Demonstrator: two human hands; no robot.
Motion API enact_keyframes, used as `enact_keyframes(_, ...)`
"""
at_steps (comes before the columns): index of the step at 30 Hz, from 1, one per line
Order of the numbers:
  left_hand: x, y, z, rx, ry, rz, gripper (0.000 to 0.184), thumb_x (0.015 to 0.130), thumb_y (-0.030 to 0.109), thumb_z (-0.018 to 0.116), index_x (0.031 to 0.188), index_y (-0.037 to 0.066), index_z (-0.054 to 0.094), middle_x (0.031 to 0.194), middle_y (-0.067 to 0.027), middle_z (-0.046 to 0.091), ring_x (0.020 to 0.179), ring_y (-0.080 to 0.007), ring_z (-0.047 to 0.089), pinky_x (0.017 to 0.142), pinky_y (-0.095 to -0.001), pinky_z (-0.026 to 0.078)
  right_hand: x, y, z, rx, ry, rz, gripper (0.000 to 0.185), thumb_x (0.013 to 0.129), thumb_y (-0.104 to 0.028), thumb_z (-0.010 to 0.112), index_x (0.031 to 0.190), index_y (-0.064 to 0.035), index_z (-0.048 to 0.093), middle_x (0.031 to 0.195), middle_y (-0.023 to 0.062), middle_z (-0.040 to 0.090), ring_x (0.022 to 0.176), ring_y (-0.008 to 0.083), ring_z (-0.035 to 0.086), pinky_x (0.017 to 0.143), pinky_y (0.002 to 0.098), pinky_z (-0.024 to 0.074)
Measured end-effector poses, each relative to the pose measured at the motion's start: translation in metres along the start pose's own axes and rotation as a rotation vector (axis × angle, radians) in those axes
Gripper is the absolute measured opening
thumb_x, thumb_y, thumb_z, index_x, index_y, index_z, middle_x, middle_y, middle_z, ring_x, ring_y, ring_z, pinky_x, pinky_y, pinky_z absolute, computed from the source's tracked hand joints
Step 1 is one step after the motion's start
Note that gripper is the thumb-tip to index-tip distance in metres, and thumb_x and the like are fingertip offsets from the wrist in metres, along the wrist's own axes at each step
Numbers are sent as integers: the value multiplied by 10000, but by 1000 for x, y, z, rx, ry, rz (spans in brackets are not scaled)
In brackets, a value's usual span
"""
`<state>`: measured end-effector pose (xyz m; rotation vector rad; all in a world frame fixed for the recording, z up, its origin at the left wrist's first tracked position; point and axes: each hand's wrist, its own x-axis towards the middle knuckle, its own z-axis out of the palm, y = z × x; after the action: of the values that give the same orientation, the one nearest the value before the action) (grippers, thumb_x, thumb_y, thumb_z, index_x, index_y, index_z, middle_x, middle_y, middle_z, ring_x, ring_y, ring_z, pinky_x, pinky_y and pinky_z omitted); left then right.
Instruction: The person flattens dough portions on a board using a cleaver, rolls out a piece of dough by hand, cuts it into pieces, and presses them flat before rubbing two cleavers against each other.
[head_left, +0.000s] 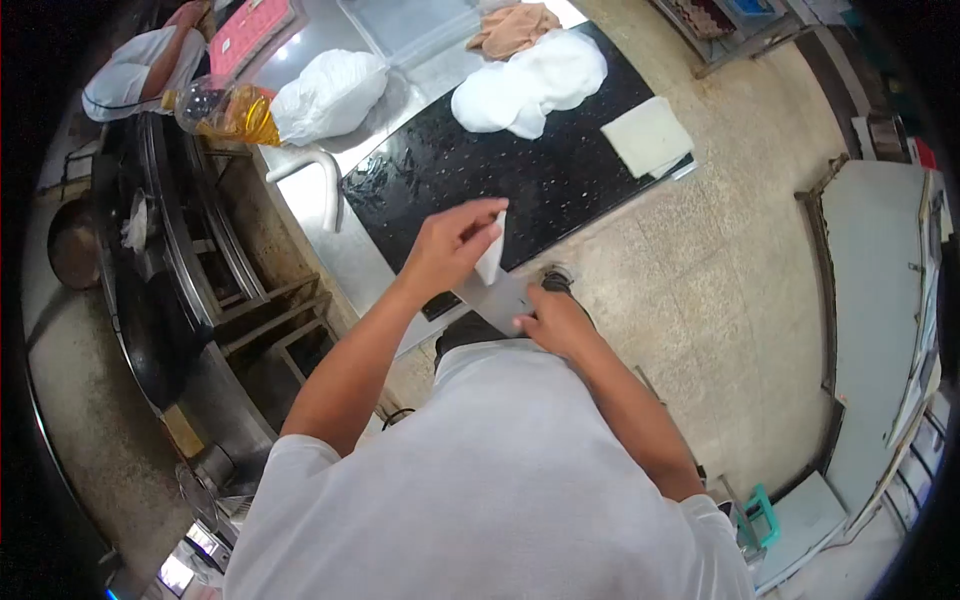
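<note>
Should the left hand's (450, 250) pinch loosen, the white piece (492, 255) might tip off the counter's (565, 195) near edge; a twist of the right hand (558, 318) could turn the blade (490, 302) toward the left fingers. Left forearm slants forward, fingers narrowed on the piece; right elbow bends outward, fingers gripping the blade near the waist.
</note>
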<state>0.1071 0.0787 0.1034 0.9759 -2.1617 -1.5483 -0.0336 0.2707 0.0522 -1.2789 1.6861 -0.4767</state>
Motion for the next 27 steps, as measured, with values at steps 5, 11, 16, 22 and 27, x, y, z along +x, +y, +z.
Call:
enact_keyframes(5,129,17,35,-19,228,46,367,992,189,632,1344,83,626,952,-14,655,818,-94,577,739,-260,482,-64,56,-69,104,53,130,298,854,-205,759,974,20,605,858,261,703,832,441,700,723,480,541)
enact_keyframes(11,202,-25,40,333,493,41,464,918,209,674,1361,84,613,1103,-184,720,959,-304,710,840,-395,545,-90,53,-134,196,389,116,263,905,-231,739,962,8,647,827,188,720,732,300,716,649,383,536)
enact_keyframes(16,97,-22,10,325,386,-16,365,917,158,686,1264,47,666,1153,-173,724,1025,-313,709,878,-377,552,-31,63,-132,774,656,-45,244,1003,-254,640,1025,-16,595,771,65,618,607,173,607,569,309,491)
enact_keyframes(22,-44,-108,-71,406,778,-283,285,884,163,731,1139,41,693,982,-125,708,839,-334,670,776,-411,538,48,71,-101,1188,647,360,161,1037,-231,569,1018,-83,509,731,36,547,558,143,549,506,296,485)
enact_keyframes(27,-61,-177,-126,609,985,-126,332,838,243,784,1064,23,681,941,-152,672,835,-358,653,789,-466,522,8,12,-55,1029,579,375,93,1000,-134,569,1061,-92,513,730,26,541,530,132,527,474,284,457)
